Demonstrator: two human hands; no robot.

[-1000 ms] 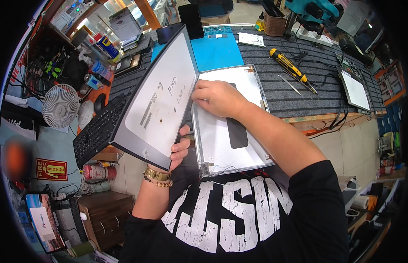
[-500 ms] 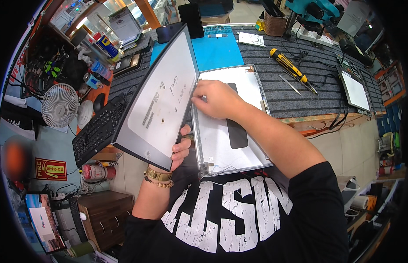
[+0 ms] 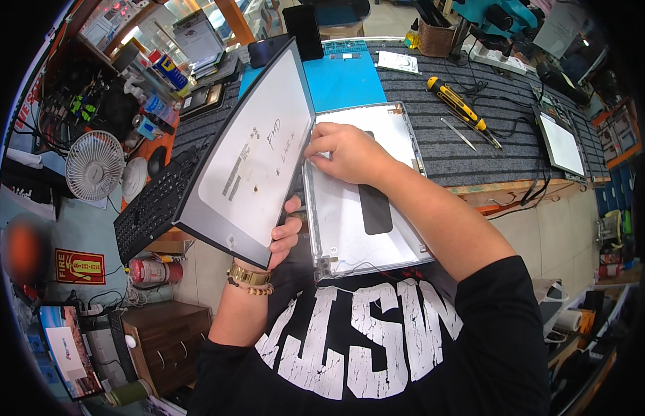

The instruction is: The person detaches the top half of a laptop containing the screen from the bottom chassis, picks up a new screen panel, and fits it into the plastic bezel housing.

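Note:
A laptop screen panel (image 3: 250, 163) stands tilted up on its long edge, its pale back with handwriting and a label facing me. My left hand (image 3: 286, 236) grips it by the lower right edge, fingers wrapped round that edge. Beside it a silver laptop lid cover (image 3: 343, 236) lies with its inside up, partly over the bench edge; a black rectangular patch (image 3: 378, 211), a hinge and thin wires show on it. Above the cover's left edge my right hand (image 3: 347, 154) is closed in a pinch beside the panel's edge. What its fingertips hold is hidden.
A blue work mat (image 3: 347, 80) lies behind. To the right on the striped cloth are a yellow-black screwdriver (image 3: 461, 107), tweezers (image 3: 458, 134) and a white-topped device (image 3: 562, 142). A keyboard (image 3: 156, 211) and a fan (image 3: 95, 165) stand left.
The panel has turned slightly, its back facing me a little more. My right hand has shifted slightly and its fingers have drawn closer together. My left hand keeps its grip.

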